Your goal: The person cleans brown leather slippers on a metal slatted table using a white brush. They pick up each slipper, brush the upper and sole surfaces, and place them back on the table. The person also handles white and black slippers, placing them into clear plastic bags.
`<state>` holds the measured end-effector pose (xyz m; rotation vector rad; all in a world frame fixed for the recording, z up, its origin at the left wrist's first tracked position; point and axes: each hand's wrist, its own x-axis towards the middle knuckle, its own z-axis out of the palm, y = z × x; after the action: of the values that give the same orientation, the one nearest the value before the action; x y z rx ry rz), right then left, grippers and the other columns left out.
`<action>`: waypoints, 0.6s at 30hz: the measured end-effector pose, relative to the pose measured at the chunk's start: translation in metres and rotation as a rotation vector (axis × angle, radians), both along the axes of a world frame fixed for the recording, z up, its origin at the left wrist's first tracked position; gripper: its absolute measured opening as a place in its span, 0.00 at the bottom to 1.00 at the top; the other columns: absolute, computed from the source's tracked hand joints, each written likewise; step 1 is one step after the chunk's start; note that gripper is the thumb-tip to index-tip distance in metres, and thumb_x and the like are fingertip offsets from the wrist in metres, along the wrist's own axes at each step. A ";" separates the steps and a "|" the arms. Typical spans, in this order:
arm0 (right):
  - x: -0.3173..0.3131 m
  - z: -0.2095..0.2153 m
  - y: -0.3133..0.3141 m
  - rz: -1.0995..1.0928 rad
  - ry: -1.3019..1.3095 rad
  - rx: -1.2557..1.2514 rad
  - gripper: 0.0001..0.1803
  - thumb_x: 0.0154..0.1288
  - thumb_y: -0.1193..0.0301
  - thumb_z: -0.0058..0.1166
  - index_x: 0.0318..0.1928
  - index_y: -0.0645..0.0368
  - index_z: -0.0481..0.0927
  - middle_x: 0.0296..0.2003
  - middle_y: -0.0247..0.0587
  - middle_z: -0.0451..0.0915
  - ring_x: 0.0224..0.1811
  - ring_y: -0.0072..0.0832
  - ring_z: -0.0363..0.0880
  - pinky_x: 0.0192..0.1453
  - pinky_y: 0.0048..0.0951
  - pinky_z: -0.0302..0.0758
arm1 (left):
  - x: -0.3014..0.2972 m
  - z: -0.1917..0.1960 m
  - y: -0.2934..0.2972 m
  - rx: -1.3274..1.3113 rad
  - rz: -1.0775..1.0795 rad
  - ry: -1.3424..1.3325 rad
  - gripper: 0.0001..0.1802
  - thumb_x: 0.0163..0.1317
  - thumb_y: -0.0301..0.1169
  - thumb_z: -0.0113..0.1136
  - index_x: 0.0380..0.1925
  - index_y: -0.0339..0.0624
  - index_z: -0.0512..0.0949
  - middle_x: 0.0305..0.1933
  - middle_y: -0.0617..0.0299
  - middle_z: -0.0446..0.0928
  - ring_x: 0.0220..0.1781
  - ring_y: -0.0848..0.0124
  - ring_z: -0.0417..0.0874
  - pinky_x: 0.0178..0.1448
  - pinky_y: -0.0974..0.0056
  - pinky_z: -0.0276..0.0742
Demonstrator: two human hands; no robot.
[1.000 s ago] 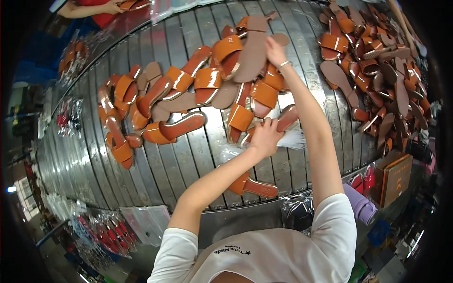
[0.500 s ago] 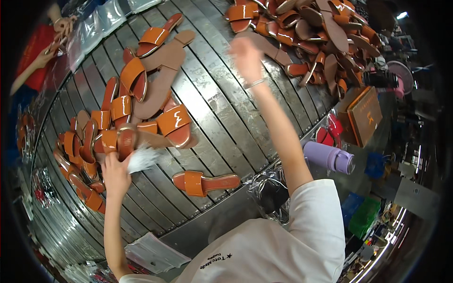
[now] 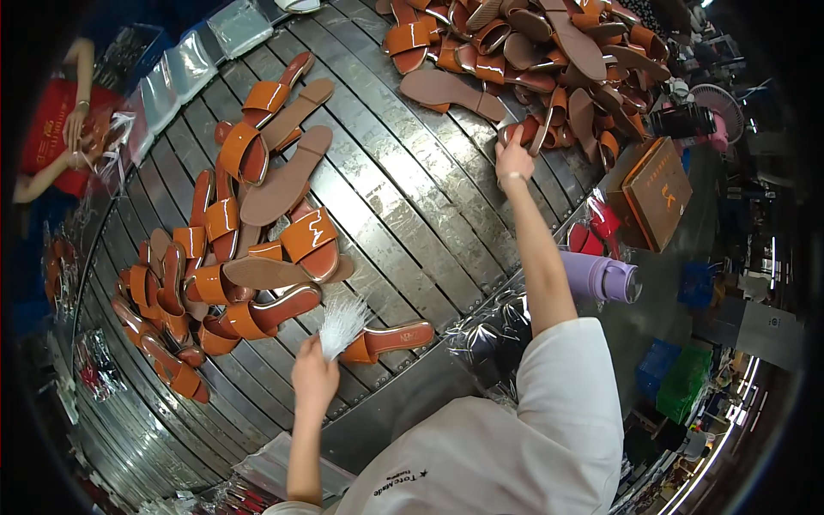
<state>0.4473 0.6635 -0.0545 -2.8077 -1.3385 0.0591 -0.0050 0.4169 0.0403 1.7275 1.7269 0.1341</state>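
Observation:
My left hand (image 3: 315,378) is closed round a white bristle brush (image 3: 345,326), its fibres fanned out beside a single orange-strapped slide sandal (image 3: 399,336) near the front edge of the slatted metal table (image 3: 403,206). Farther right, my right hand (image 3: 514,160) has its fingers bent onto a sandal (image 3: 525,130) at the near edge of a large sandal heap (image 3: 536,51). More tan sandals lie left of centre, overlapping in loose rows. One of them, a sandal (image 3: 279,311), rests right side up just left of the brush; another shows its brown sole (image 3: 287,176).
On the right stand a brown box (image 3: 659,196), a purple bottle (image 3: 584,275) and a pink fan (image 3: 721,112), with red items in plastic (image 3: 592,232) between. Clear bags (image 3: 184,69) line the far left edge. A co-worker's hands (image 3: 77,142) handle something at the left.
My left hand has let go of a sandal in the left group and moved right with the brush. My right hand has gone right and nearer, onto a sandal at the heap.

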 end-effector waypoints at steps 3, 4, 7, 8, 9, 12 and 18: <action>-0.040 0.027 -0.042 0.199 0.029 -0.084 0.43 0.55 0.57 0.50 0.66 0.49 0.43 0.28 0.56 0.79 0.31 0.49 0.79 0.36 0.47 0.75 | 0.024 -0.026 -0.004 -0.035 0.089 -0.075 0.17 0.53 0.28 0.54 0.44 0.38 0.73 0.46 0.48 0.71 0.46 0.49 0.74 0.50 0.53 0.71; -0.056 0.047 -0.051 0.231 0.085 -0.193 0.38 0.50 0.55 0.53 0.62 0.51 0.60 0.30 0.55 0.80 0.33 0.48 0.80 0.39 0.42 0.76 | 0.031 -0.031 -0.001 -0.073 0.132 -0.094 0.16 0.54 0.29 0.54 0.44 0.39 0.73 0.47 0.47 0.70 0.46 0.49 0.74 0.50 0.53 0.71; -0.040 0.057 -0.047 0.437 0.678 -0.116 0.22 0.45 0.55 0.59 0.38 0.56 0.80 0.33 0.49 0.81 0.35 0.42 0.80 0.43 0.34 0.75 | 0.029 -0.063 -0.005 -0.105 0.218 -0.177 0.15 0.57 0.31 0.53 0.43 0.37 0.73 0.45 0.48 0.68 0.39 0.55 0.77 0.37 0.59 0.76; -0.032 0.052 -0.033 0.408 0.787 -0.009 0.18 0.44 0.56 0.61 0.31 0.58 0.83 0.33 0.47 0.81 0.36 0.40 0.80 0.43 0.32 0.75 | 0.025 -0.073 -0.009 -0.100 0.238 -0.210 0.14 0.58 0.31 0.53 0.43 0.36 0.73 0.44 0.50 0.68 0.35 0.58 0.78 0.30 0.62 0.78; -0.026 0.053 -0.017 0.387 0.713 0.199 0.17 0.46 0.59 0.61 0.35 0.56 0.82 0.32 0.47 0.81 0.37 0.38 0.81 0.43 0.32 0.74 | 0.025 -0.072 -0.008 -0.148 0.320 -0.300 0.14 0.59 0.32 0.53 0.42 0.35 0.73 0.44 0.52 0.67 0.34 0.62 0.78 0.27 0.65 0.77; -0.037 0.114 0.035 0.197 0.445 0.531 0.22 0.44 0.54 0.61 0.39 0.54 0.81 0.34 0.47 0.81 0.39 0.41 0.80 0.44 0.35 0.74 | 0.023 -0.073 -0.011 -0.239 0.509 -0.478 0.15 0.60 0.33 0.53 0.42 0.32 0.72 0.42 0.57 0.64 0.29 0.69 0.76 0.19 0.71 0.74; 0.007 0.112 0.133 0.076 -0.101 0.284 0.37 0.42 0.45 0.59 0.46 0.60 0.70 0.39 0.52 0.79 0.42 0.45 0.78 0.44 0.41 0.75 | 0.012 -0.116 -0.022 -0.088 0.427 -0.414 0.14 0.60 0.33 0.53 0.40 0.32 0.72 0.39 0.58 0.63 0.27 0.67 0.72 0.25 0.68 0.68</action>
<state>0.4540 0.7965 0.0574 -2.5533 -1.3522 -0.2538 0.0073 0.3945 -0.0755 1.1458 1.7239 0.5559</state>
